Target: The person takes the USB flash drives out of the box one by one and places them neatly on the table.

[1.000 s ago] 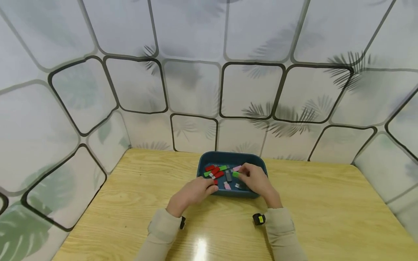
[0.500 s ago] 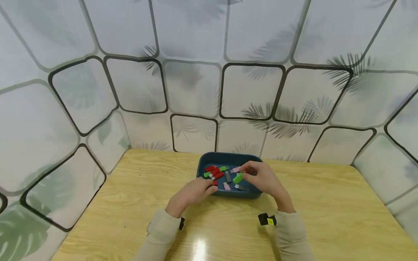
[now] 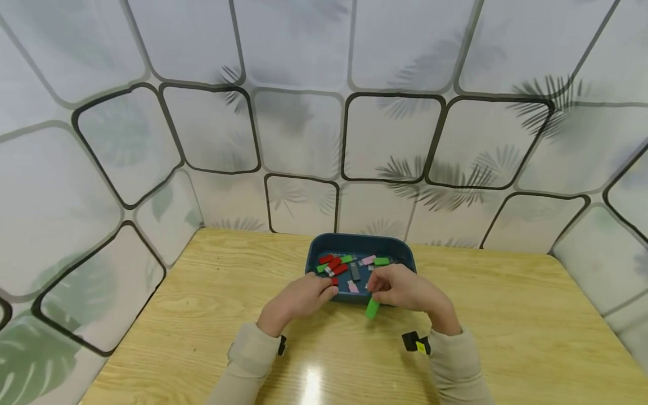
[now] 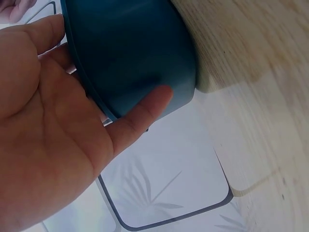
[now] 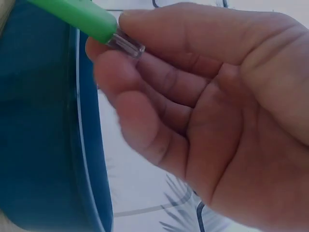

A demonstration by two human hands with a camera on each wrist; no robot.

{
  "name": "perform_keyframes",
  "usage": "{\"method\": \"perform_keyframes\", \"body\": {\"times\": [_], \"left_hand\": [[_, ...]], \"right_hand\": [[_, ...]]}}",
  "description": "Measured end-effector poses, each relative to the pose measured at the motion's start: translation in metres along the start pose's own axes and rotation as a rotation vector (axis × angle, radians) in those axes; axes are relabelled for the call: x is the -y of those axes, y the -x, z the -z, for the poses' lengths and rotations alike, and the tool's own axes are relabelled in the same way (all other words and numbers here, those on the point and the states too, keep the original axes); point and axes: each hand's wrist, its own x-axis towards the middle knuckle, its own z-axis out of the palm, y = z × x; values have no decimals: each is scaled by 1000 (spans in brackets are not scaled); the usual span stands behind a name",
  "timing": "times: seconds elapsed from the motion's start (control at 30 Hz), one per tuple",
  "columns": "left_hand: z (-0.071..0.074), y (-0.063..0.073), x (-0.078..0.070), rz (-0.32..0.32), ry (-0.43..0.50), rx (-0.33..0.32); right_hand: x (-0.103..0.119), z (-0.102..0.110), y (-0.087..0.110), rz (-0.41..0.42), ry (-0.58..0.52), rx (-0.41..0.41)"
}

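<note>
A dark blue plastic bin [image 3: 365, 243] stands on the table, holding several USB sticks in red, green, pink and grey. My left hand [image 3: 302, 296] holds the bin's near left rim; in the left wrist view one finger [image 4: 149, 106] lies along the outer wall while others reach over the edge. Between the thumb and fingertips of my right hand [image 3: 412, 289], a green USB stick [image 3: 372, 307] is pinched near its metal plug. It sticks out past the bin's front edge, its green body pointing down and toward me. In the right wrist view the clear-looking plug end sits between the fingertips.
Inside the bin lie red USB sticks [image 3: 333, 264] at the left, a grey one [image 3: 355, 272] in the middle, a pink one [image 3: 352, 287] near the front and a green one [image 3: 381, 261] at the back right. A patterned wall [image 3: 298, 208] rises behind the wooden table [image 3: 243, 259].
My right hand has lifted the green USB stick and brought it toward me, over the bin's front edge. The left hand has stayed at the rim.
</note>
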Motion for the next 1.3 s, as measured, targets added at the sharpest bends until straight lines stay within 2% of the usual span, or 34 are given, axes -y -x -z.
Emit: {"method": "perform_keyframes", "body": {"times": [0.3,0.43,0.83,0.93,1.03,1.17,1.3], "left_hand": [[-2,0,2,-5,18,-4],[0,1,0,-7,18,-2],[4,1,1,-14,21,1],[3,0,2,-6,15,2],[3,0,2,-6,7,1],[2,-1,2,-11,-2,0],[1,-1,2,-9,-2,3]], "right_hand": [[8,-12,2,7,98,148],[6,-21,11,5,139,177],[-6,-32,25,-5,237,73],[-10,-35,27,-36,260,59],[-15,-39,29,-55,261,46],[-22,-45,31,-35,254,21],[-25,-47,32,-66,239,42]]}}
